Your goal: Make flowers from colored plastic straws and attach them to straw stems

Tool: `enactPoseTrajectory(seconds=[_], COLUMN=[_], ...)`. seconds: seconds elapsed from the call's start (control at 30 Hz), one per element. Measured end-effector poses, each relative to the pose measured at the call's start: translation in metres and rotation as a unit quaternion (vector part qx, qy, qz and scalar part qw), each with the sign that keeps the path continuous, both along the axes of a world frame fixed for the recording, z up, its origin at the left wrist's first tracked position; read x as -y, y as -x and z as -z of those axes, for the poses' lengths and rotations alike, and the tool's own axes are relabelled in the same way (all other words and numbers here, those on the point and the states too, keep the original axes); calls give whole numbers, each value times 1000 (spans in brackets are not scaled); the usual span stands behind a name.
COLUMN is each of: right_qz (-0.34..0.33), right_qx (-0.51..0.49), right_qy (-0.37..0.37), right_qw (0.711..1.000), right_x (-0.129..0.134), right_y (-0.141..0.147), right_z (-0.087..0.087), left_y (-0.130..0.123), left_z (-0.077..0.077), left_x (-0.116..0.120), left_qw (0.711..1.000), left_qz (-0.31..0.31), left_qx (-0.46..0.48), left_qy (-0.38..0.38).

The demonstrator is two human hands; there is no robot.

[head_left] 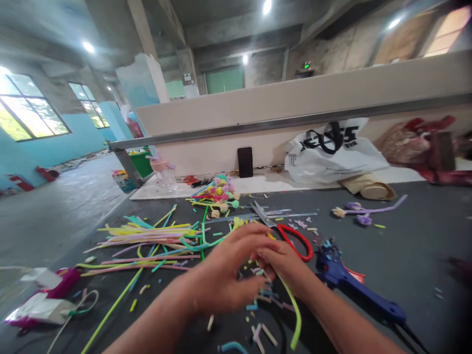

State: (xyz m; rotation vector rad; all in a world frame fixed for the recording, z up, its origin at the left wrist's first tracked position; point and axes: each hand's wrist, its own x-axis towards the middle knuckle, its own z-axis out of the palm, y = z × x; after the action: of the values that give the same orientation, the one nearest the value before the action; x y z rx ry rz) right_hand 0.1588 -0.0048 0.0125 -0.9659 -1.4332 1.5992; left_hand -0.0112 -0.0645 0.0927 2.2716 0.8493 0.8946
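Near the middle of the dark table, my left hand (pixel 236 270) reaches over my right hand (pixel 278 258), its fingers curled and overlapping the right fingers. A yellow-green fuzzy stem (pixel 293 307) runs out from under my right hand, which is closed on it, and bends toward the front edge. What my left fingers hold, if anything, is hidden. Red-handled scissors (pixel 297 241) lie open just beyond my hands. A blue glue gun (pixel 357 287) rests to the right. Cut stem pieces (pixel 258 334) are scattered beneath my hands.
Pastel stems (pixel 147 236) are piled at the left, with stem flowers (pixel 221 194) behind. A purple stem flower (pixel 379 210) lies right. Along the back are a phone (pixel 245 162), a white bag (pixel 332 157) and a clear cup (pixel 164 179). White plugs (pixel 47 307) sit front left.
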Motion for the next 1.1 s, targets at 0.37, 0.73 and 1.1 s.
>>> enactPoseTrajectory(seconds=[0.37,0.73,1.1], right_qz=[-108,-131,-94], right_qx=[84,164,151], right_qy=[28,-41,10], right_qw=[990,977,984], right_x=[7,14,15], right_y=[2,5,8], right_z=[-3,-5,-6], left_y=[8,13,14], left_z=[46,55,58], left_x=[-39,-35,-38], left_qw=[996,995,983], left_qz=[-48,-55,-30], left_qx=[-68,-64,6], left_qy=[36,58,182])
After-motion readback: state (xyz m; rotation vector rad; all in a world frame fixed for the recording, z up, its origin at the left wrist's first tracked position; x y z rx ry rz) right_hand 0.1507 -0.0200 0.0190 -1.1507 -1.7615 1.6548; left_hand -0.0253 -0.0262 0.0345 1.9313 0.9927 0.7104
